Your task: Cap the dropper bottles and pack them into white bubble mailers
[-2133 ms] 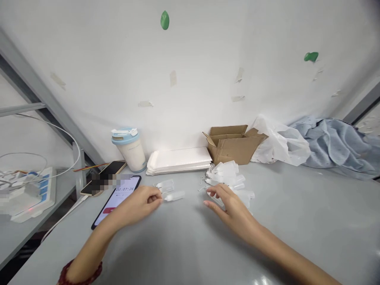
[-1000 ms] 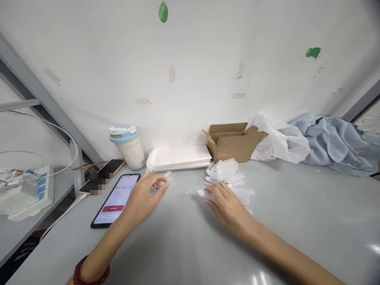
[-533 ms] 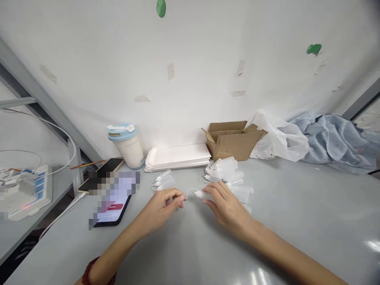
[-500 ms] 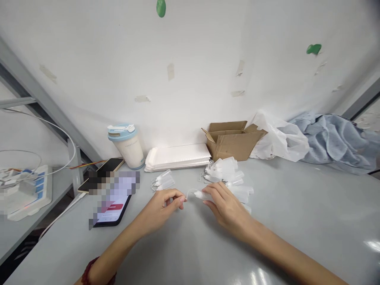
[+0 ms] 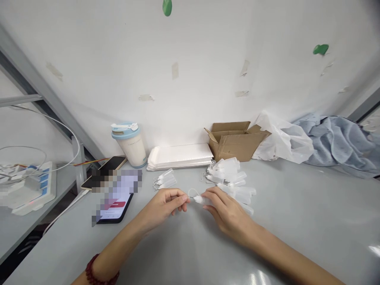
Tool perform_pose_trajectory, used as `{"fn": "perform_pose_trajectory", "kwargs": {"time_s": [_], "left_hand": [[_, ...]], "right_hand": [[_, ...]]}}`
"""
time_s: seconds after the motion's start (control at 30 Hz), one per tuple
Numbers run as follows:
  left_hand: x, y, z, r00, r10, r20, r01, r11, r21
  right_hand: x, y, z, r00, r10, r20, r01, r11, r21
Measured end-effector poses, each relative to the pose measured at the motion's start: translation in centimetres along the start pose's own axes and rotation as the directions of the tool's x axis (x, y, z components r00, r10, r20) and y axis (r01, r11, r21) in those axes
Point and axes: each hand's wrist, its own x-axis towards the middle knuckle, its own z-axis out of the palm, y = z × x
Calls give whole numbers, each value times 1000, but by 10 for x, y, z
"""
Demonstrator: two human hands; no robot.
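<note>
My right hand (image 5: 227, 211) is closed around a small translucent needle-tip bottle (image 5: 198, 199), its thin metal needle pointing left. A thin white tether (image 5: 193, 190) arches from the bottle's neck to my left hand (image 5: 170, 202). That hand pinches the tether's end between thumb and forefinger, right at the needle's tip; the cap there is mostly hidden by the fingers. Beyond my right hand lies a pile of similar bottles (image 5: 224, 170). A few more bottles (image 5: 166, 181) rest together behind my left hand.
White padded envelopes (image 5: 181, 154) are stacked near the wall, beside an open cardboard box (image 5: 237, 144). A lidded cup (image 5: 132, 148) and two phones, one lit (image 5: 114, 209), stand or lie at left. A plastic bag (image 5: 282, 138) and blue cloth (image 5: 335, 138) sit at right.
My left fingertips and the needle tip have come closer together, and the tether bends in a tighter arch. The whole view has shifted slightly.
</note>
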Motion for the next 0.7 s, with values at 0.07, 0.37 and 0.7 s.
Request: {"fn": "perform_pose_trajectory", "kwargs": {"time_s": [0.07, 0.37, 0.7], "left_hand": [[1, 0, 0, 1000, -4, 2, 4, 1000, -17], [1, 1, 0, 1000, -3, 14, 4, 999, -53], [0, 4, -1, 1000, -16, -23, 14, 997, -80]], "right_hand": [[0, 0, 0, 1000, -1, 13, 1, 1000, -5], [0, -3, -1, 999, -7, 34, 8, 1000, -7], [0, -5, -1, 1000, -11, -15, 11, 1000, 3]]}}
